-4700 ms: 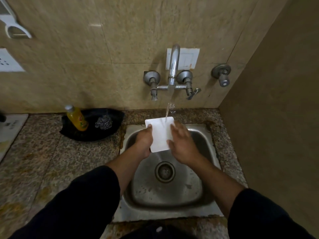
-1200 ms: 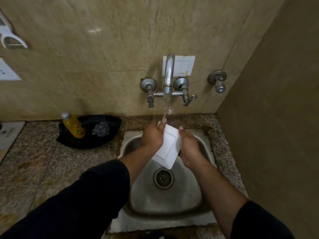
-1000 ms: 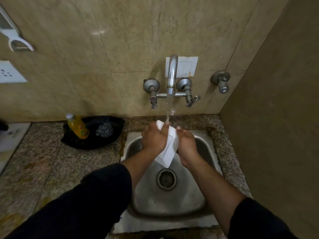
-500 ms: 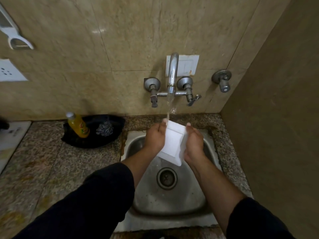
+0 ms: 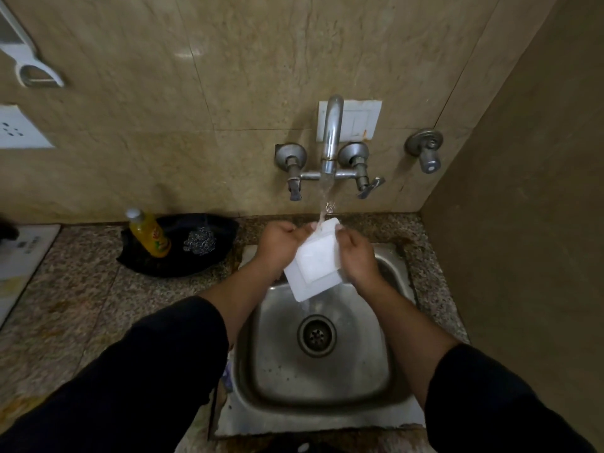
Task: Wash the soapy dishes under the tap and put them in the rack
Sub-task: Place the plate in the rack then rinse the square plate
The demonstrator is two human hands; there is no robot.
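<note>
A speckled granite counter (image 5: pixel 81 305) surrounds a steel sink (image 5: pixel 313 380), with a black pan (image 5: pixel 183 266) on the counter to its left. Water runs from the wall tap (image 5: pixel 331 135) onto the top edge of a square white plate (image 5: pixel 318 266), held tilted over the basin. The left hand (image 5: pixel 277 246) and right hand (image 5: pixel 358 256) each grip one side, fingers curled round the rim. In the pan stand a yellow bottle (image 5: pixel 148 235) and a steel scrubber (image 5: pixel 201 245).
</note>
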